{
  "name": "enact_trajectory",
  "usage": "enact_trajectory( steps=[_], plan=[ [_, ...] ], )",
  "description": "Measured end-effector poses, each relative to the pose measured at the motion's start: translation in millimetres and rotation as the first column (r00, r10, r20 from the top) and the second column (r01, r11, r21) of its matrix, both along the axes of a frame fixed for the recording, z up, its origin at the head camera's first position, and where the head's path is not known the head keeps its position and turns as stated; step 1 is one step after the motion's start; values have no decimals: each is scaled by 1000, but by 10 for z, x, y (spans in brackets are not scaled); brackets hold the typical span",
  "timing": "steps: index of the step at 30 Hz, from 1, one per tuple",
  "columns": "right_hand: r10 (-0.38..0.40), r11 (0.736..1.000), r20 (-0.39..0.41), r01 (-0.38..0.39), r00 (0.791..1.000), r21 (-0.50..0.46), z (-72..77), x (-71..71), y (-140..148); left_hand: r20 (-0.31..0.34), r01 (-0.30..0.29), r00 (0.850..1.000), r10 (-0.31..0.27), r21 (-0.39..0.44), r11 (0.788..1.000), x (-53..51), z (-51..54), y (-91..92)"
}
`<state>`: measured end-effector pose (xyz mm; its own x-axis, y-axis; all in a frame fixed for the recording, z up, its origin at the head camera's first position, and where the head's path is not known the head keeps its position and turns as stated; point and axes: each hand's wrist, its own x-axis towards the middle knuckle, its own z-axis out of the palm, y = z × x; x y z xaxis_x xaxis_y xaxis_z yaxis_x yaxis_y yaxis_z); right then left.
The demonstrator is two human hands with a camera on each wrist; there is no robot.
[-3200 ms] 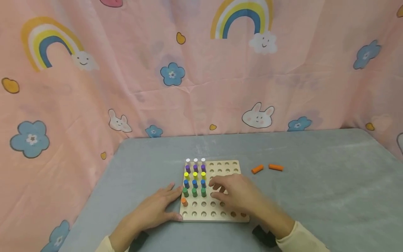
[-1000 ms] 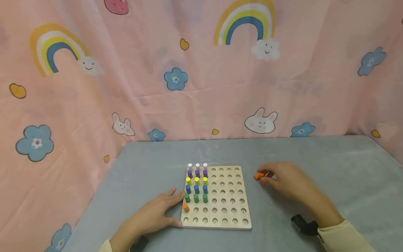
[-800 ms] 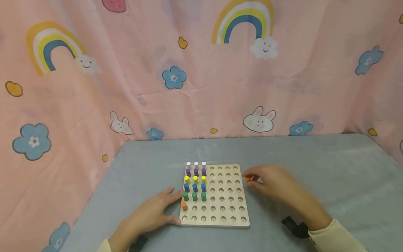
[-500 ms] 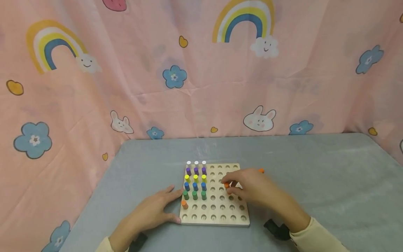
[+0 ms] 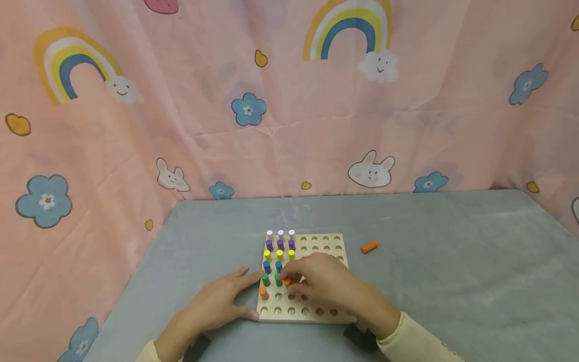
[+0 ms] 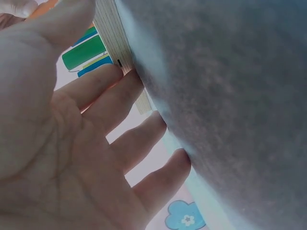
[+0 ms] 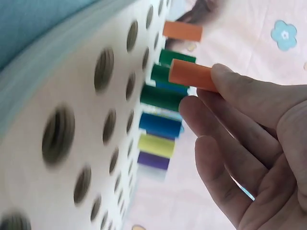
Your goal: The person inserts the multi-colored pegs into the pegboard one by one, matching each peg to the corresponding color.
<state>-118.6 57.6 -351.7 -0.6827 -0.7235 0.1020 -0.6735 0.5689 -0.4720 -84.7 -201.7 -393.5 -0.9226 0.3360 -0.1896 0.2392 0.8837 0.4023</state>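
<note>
A wooden pegboard (image 5: pixel 312 317) lies on the table with rows of white, purple, yellow, blue and green pegs in its left columns. One orange peg (image 5: pixel 264 292) stands in the leftmost hole of the row below the green ones. My right hand (image 5: pixel 323 276) pinches another orange peg (image 7: pixel 192 74) between thumb and fingers, above the board near the green pegs and clear of the holes. My left hand (image 5: pixel 217 301) rests at the board's left side, its straight fingers (image 6: pixel 139 139) and thumb touching the edge. The right hand hides part of the board in the head view.
A loose orange peg (image 5: pixel 369 247) lies on the grey table (image 5: pixel 452 261) to the right of the board. Behind the table hangs a pink curtain (image 5: pixel 289 141) with rainbows, flowers and rabbits.
My right hand took up one of two loose orange pegs on the right and carried it left over the board. The left hand has stayed at the board's edge.
</note>
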Motion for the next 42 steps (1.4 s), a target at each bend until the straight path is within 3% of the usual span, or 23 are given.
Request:
enact_trajectory(
  steps=[17, 25, 30, 35, 42],
  plan=[
    [-25, 999, -18, 25, 1000, 27, -109, 52, -248, 39, -25, 999, 24, 27, 999, 10, 26, -9],
    [-35, 993, -26, 38, 999, 110, -131, 81, -237, 45, -25, 999, 23, 42, 999, 15, 21, -13],
    [-71, 993, 16, 69, 997, 92, -80, 112, -91, 55, -31, 998, 28, 46, 998, 30, -10, -5],
    [-173, 983, 57, 169, 983, 65, -14, 137, 179, 48, -39, 998, 38, 36, 999, 25, -13, 0],
    [-266, 963, 70, 263, 961, 51, -72, 96, 587, 37, -27, 999, 26, 29, 999, 14, -27, 3]
  ],
)
